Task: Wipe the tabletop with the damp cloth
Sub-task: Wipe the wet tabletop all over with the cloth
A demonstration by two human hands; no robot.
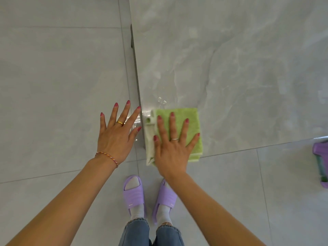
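A folded green and white cloth (192, 121) lies at the near left corner of the grey marble tabletop (230, 59). My right hand (173, 144) presses flat on it with fingers spread, covering its near left part. My left hand (117, 130) hovers spread and empty just left of the table's left edge, its fingertips close to the edge. A few water drops (161, 101) sit on the tabletop just beyond the cloth.
Grey floor tiles (53, 86) surround the table. My feet in purple slippers (134, 194) stand just before the corner. A purple and green object (322, 162) lies on the floor at the right edge.
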